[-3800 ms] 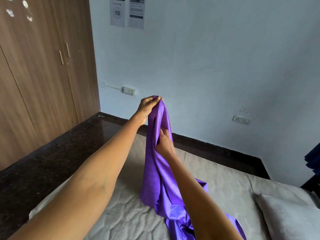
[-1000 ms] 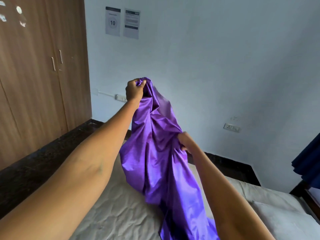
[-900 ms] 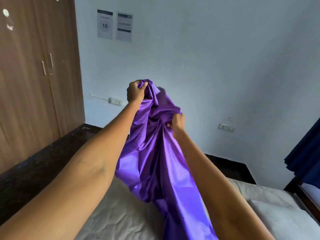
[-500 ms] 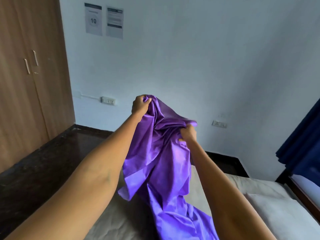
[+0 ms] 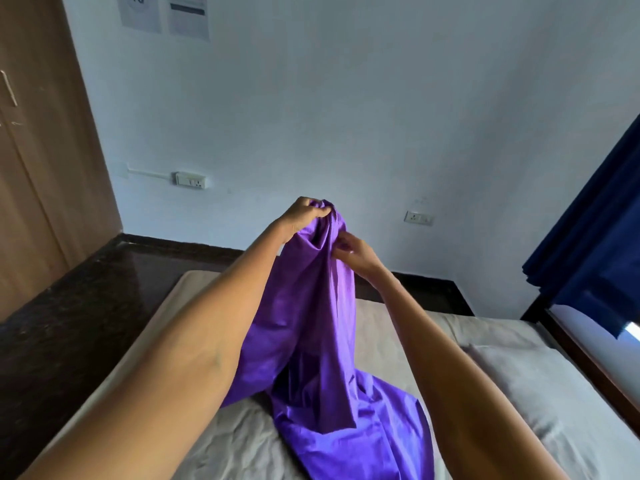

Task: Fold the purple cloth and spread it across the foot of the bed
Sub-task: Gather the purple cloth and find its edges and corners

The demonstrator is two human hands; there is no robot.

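Head view, the only one: a person stands at the side of a bed (image 5: 398,327), both bare arms stretched forward over it. The left hand (image 5: 304,216) is raised highest, its fingers bunched tight around the top of a purple cloth (image 5: 311,341). Just below and to the right, the right hand (image 5: 351,249) pinches an edge of the same cloth between thumb and fingertips. The cloth hangs from these two grips in a long, gathered column, and its lower end pools in loose heaps on the grey sheet near the middle of the mattress. A pillow (image 5: 540,386) lies at the right.

Judging by this, the task is at an early stage: the cloth is lifted and being sorted for an edge or corner, but no neat fold is visible and nothing is spread across the foot of the bed.

The forearms hide part of the cloth, and its lowest part runs out of the frame. Which end of the bed is the foot probably lies to the left, away from the pillow.
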